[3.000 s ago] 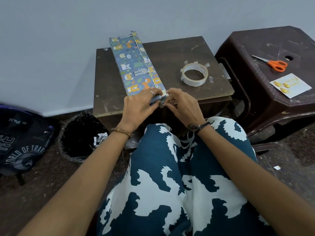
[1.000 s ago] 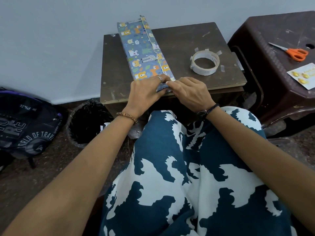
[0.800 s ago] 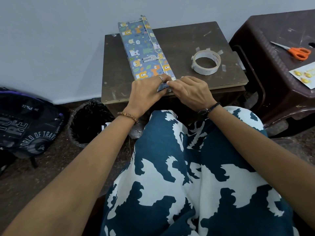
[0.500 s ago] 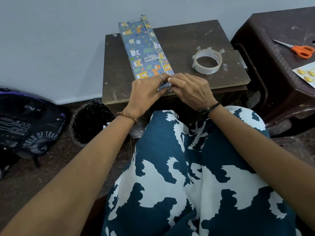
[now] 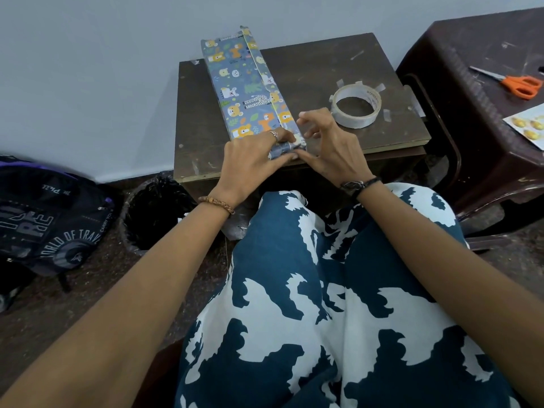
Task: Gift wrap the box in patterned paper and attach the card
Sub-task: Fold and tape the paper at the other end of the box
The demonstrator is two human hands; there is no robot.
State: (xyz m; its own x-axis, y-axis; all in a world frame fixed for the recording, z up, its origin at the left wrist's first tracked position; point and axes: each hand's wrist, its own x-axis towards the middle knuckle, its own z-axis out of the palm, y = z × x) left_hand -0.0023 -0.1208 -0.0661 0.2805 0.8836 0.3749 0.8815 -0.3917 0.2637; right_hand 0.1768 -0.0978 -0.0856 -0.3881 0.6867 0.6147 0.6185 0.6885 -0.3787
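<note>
Left hand (image 5: 250, 156) grip is pinning the folded end flap of the long blue animal-print wrapped box (image 5: 250, 89) on the dark wooden table (image 5: 323, 69), while right hand (image 5: 329, 142), fingers half-spread, is apparently smoothing clear tape there.

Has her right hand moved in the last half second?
Yes. The right hand has lifted its fingers off the wrapped box end and spread them toward the tape roll.

Box (image 5: 246, 89) and tape roll (image 5: 356, 107) on table (image 5: 318, 63)
Box left, tape right — stool (image 5: 471, 119) beyond with scissors (image 5: 513, 83), card (image 5: 528, 126).
</note>
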